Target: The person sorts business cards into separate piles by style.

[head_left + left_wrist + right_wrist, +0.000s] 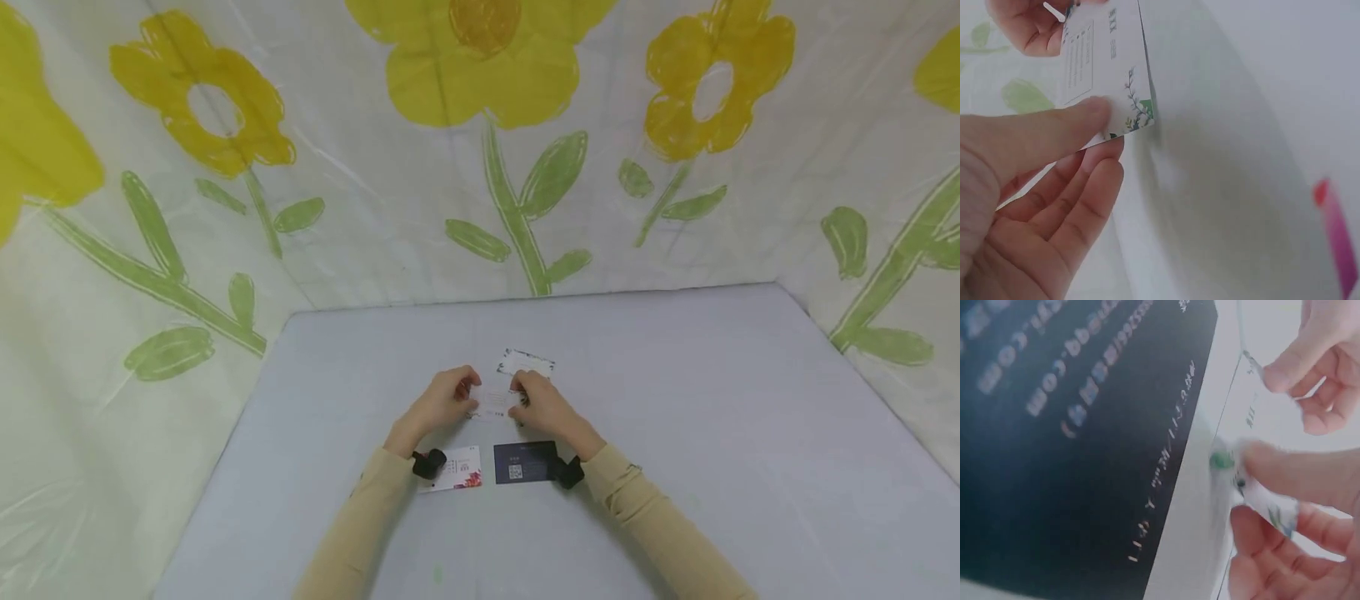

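Between both hands is a white business card (495, 402) with a leafy print at its corners. My left hand (447, 395) pinches its left end, thumb on the printed face and fingers beneath, as the left wrist view shows of the card (1104, 62). The right end is pinched by my right hand (542, 403), seen in the right wrist view with the thumb (1291, 475) over the card. Just beyond the hands lies another white card (525, 362) with a dark patterned edge.
Nearer the body, a white card with red-orange print (468, 468) lies under the left wrist. A dark navy card with a square code (525, 463) lies beside it, partly covered by the right wrist camera (567, 472). A flowered curtain (360, 250) hangs behind the pale table (675, 375).
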### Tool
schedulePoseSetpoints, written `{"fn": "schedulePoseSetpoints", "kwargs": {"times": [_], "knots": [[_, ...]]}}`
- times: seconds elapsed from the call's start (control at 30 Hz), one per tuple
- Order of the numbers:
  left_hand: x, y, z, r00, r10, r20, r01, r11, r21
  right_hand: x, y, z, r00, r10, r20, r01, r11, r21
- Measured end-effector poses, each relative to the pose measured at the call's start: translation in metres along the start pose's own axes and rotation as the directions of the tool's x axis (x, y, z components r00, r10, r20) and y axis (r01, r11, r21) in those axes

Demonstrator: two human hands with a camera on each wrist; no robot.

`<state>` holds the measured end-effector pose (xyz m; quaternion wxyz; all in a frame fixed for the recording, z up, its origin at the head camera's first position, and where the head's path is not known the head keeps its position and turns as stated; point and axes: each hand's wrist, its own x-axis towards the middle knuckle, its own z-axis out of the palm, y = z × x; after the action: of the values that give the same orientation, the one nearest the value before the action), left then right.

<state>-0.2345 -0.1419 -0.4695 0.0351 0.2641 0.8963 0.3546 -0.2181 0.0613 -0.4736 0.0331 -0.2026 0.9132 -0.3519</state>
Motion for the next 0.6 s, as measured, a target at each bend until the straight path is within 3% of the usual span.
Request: {"fn": "schedulePoseSetpoints", "kwargs": {"times": [0.13,0.27,0.4,0.6], "knots": [[0.002,0.009,0.006,0.994,0.055,-0.096,-0.059,0.997,-0.046,-0.004,0.006,-0.011,0.994,-0.05,-0.092,0.059,0.993,0.1],[0.007,0.031,0.011,0.987,0.08,-0.141,-0.095,0.99,-0.108,-0.016,0.015,-0.033,0.987,-0.075,-0.141,0.095,0.985,0.146],[0.011,0.053,0.02,0.99,0.065,-0.128,-0.086,0.983,-0.161,-0.032,0.026,-0.057,0.99,-0.075,-0.115,0.094,0.981,0.168],[0.013,0.078,0.042,0.996,0.073,-0.053,-0.083,0.967,-0.241,-0.06,0.045,-0.08,0.998,-0.052,-0.036,0.059,0.974,0.22]]}}
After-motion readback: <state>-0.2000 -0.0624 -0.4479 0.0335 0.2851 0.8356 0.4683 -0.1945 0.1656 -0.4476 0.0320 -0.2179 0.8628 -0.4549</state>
